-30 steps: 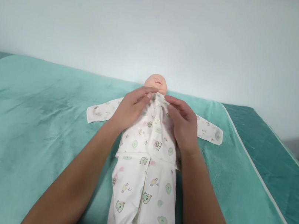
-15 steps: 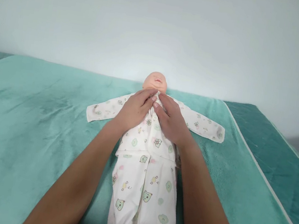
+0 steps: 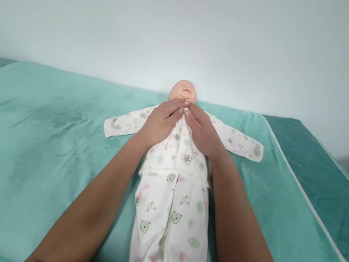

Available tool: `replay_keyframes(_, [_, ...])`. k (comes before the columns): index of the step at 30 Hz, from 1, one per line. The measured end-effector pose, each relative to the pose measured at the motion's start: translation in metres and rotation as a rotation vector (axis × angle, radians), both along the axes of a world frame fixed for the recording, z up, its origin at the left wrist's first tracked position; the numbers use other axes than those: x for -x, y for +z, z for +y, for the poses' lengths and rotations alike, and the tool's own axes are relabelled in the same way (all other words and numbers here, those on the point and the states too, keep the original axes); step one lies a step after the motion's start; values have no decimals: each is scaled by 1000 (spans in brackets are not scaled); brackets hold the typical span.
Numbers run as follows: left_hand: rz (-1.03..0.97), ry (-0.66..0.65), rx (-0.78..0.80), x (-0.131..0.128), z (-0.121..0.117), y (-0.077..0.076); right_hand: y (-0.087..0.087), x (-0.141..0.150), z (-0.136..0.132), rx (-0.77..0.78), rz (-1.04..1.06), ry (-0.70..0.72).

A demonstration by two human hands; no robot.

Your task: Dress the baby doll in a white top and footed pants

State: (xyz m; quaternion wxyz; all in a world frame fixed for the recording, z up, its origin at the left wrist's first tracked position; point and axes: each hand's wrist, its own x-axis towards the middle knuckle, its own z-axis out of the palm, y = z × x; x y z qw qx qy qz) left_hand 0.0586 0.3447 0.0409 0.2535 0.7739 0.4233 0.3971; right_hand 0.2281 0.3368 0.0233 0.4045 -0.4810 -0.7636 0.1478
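Note:
A baby doll (image 3: 183, 91) lies on its back, head at the far end, its arms spread out sideways. It wears a white buttoned baby top (image 3: 170, 161) printed with small animals, and matching trousers (image 3: 152, 215). On the upper chest, just below the chin, rests my left hand (image 3: 164, 123), open, with its fingers stretched out toward the collar. My right hand (image 3: 203, 131) lies opposite it, also open and flat on the top. The fingertips of both hands come together at the neckline, covering most of it. One button (image 3: 185, 132) shows between the hands.
A light green plush blanket (image 3: 43, 151) spreads under the doll. To the right, past its white edging, lies a darker green cloth (image 3: 319, 170). A pale wall (image 3: 190, 28) rises directly behind the doll's head.
The view has tipped slightly, so the doll sits a little higher and its trouser cuffs now show. My fingertips have drawn closer together at the collar.

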Motion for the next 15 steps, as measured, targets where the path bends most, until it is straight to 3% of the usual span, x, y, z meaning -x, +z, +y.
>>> replay_keyframes(4, [17, 84, 39, 12, -4, -17, -10, -12, -1, 159, 28, -163])
replay_keyframes(8, [260, 283, -30, 46, -16, -48, -26, -34, -12, 200, -206, -434])
replay_keyframes(12, [530, 445, -63, 89, -31, -67, -38, -77, -36, 191, -433, -577])
replay_keyframes(15, [561, 573, 5, 116, -37, -70, -41, -119, -58, 261, -486, -635])
